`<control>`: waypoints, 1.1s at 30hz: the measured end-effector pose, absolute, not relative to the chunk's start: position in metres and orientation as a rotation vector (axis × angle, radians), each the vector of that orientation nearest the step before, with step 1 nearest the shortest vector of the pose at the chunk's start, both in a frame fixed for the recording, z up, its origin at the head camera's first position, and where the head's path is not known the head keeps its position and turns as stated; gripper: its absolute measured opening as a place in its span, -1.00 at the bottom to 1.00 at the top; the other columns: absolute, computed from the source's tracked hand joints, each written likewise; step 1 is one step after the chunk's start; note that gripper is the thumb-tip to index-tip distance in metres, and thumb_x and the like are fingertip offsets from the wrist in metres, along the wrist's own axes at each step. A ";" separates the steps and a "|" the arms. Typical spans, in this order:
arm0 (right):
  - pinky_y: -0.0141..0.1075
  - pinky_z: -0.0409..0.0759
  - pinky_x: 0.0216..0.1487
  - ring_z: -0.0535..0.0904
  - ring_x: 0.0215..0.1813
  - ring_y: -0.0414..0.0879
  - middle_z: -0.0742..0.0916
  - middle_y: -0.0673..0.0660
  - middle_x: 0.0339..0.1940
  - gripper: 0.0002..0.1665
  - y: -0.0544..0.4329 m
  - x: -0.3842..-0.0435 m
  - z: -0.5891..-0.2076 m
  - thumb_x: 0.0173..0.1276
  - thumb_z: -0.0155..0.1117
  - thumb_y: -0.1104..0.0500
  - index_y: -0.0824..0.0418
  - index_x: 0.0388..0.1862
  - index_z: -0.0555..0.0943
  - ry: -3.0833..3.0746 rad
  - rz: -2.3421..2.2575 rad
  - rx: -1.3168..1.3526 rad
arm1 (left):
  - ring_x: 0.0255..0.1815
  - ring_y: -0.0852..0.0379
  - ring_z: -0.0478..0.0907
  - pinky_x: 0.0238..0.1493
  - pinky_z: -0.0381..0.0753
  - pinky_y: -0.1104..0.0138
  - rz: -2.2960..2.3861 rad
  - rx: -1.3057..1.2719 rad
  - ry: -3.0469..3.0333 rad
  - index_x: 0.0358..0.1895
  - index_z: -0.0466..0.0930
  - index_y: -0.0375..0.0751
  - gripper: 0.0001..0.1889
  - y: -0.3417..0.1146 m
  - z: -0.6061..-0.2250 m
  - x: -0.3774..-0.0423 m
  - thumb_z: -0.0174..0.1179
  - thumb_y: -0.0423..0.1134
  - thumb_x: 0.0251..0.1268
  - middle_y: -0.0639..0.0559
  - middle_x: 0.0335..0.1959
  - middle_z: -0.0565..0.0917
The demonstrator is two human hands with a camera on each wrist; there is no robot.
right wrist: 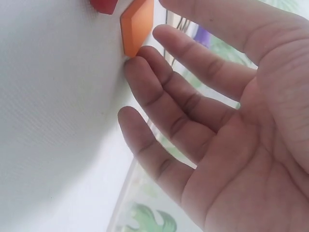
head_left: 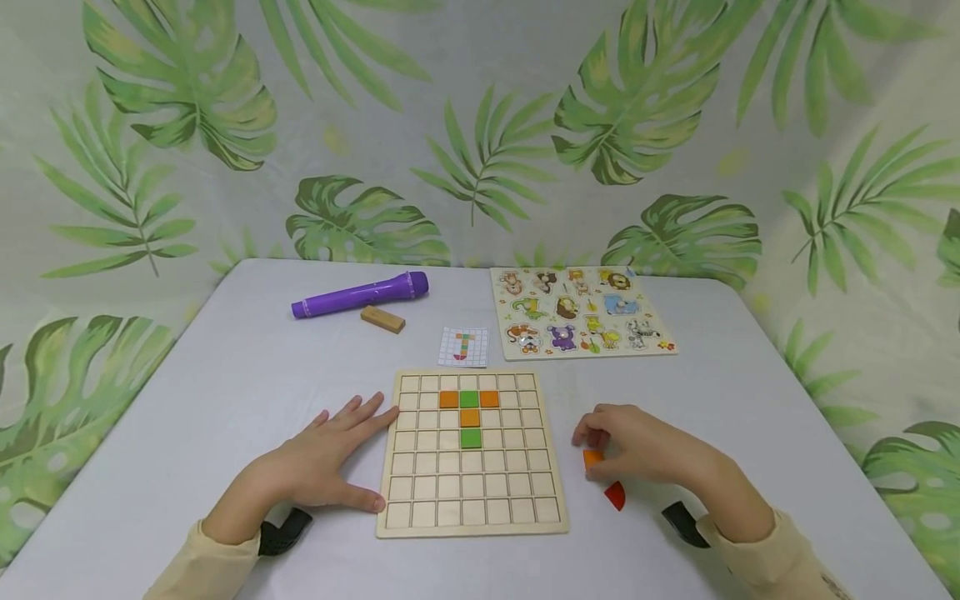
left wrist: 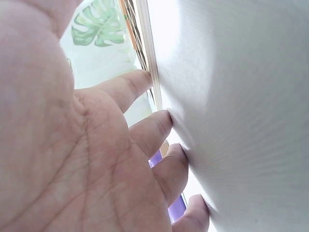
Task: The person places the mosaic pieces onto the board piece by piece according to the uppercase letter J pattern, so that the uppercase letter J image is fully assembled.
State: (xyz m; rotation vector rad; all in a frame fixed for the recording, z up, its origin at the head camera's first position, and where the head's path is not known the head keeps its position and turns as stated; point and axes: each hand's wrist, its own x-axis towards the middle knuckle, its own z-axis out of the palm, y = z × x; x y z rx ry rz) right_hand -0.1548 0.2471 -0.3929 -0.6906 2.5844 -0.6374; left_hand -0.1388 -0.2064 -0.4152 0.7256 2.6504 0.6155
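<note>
A wooden grid board (head_left: 448, 487) lies in front of me in the head view. Orange and green square tiles form a T shape in its upper cells, with a green tile (head_left: 471, 437) lowest. My left hand (head_left: 318, 462) rests spread on the table, its index finger and thumb touching the board's left edge. Right of the board, my right hand (head_left: 652, 442) hovers over a loose orange square tile (right wrist: 137, 26), fingers loosely bent around it. The index fingertip stands apart from the tile in the right wrist view. A red quarter-round piece (head_left: 615, 496) lies close by.
Behind the board is a small pattern card (head_left: 454, 357) with a J-shaped figure. A purple microphone (head_left: 360, 296) and a wooden block (head_left: 382, 319) lie at the back left. An animal puzzle board (head_left: 540, 317) occupies the back right.
</note>
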 end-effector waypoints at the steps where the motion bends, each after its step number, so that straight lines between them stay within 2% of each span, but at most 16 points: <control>1: -0.34 0.69 0.03 0.61 -0.09 -0.25 0.70 -0.14 -0.16 -0.70 0.248 -0.155 -0.393 0.26 0.64 0.11 0.01 -0.06 0.75 2.590 -0.638 -0.686 | 0.79 -0.44 -0.08 0.62 -0.08 -0.52 0.615 0.725 2.651 0.76 0.11 0.08 0.24 -0.206 -0.415 -0.139 0.50 0.46 0.05 -0.16 0.81 0.02; 12: -0.33 0.69 0.01 0.60 -0.12 -0.26 0.68 -0.15 -0.20 -0.73 0.250 -0.154 -0.397 0.23 0.65 0.17 0.01 -0.15 0.73 2.625 -0.636 -0.713 | 0.78 -0.45 -0.07 0.61 -0.07 -0.53 0.615 0.724 2.652 0.76 0.11 0.07 0.24 -0.206 -0.415 -0.138 0.51 0.45 0.05 -0.18 0.81 0.03; 33: -0.38 0.66 -0.09 0.60 -0.17 -0.26 0.70 -0.14 -0.24 -0.74 0.250 -0.153 -0.398 0.22 0.66 0.19 0.02 -0.20 0.72 2.636 -0.682 -0.679 | 0.79 -0.44 -0.08 0.61 -0.09 -0.53 0.622 0.728 2.644 0.76 0.11 0.08 0.24 -0.206 -0.415 -0.139 0.50 0.46 0.05 -0.16 0.81 0.02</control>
